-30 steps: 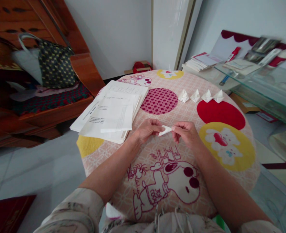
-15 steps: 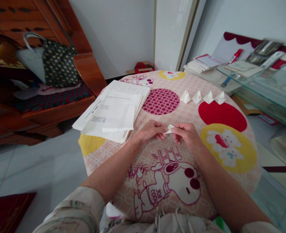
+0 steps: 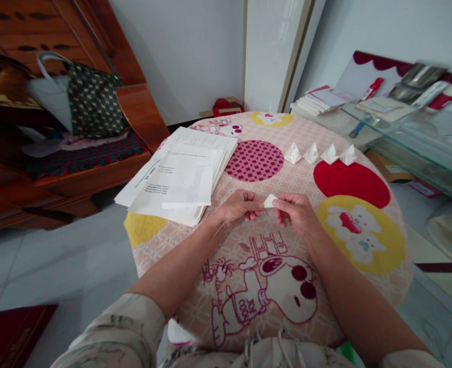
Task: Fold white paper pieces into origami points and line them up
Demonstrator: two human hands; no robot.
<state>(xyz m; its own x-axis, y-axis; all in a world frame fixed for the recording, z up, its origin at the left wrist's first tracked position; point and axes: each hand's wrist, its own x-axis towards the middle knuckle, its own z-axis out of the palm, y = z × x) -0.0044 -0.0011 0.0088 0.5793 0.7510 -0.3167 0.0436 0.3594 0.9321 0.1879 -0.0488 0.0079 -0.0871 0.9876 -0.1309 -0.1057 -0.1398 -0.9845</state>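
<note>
My left hand (image 3: 236, 207) and my right hand (image 3: 296, 212) meet over the middle of a round table (image 3: 386, 286) covered in a cartoon-print cloth. Both pinch one small folded piece of white paper (image 3: 269, 201) between thumb and fingers, held just above the cloth. A row of several finished white folded paper shapes (image 3: 319, 153) stands on the cloth beyond my right hand. To the left of my left hand lies a stack of printed white sheets (image 3: 180, 176), overhanging the table's edge.
A wooden bench (image 3: 95, 168) with a patterned handbag (image 3: 91, 102) stands at the left. On the right is a glass shelf (image 3: 421, 133) carrying papers, pens and booklets. A red object (image 3: 223, 106) lies on the floor by the far wall. Pale floor tiles surround the table.
The folded paper between my fingers has become smaller and more compact, and my hands have drawn closer together. The view shifted slightly.
</note>
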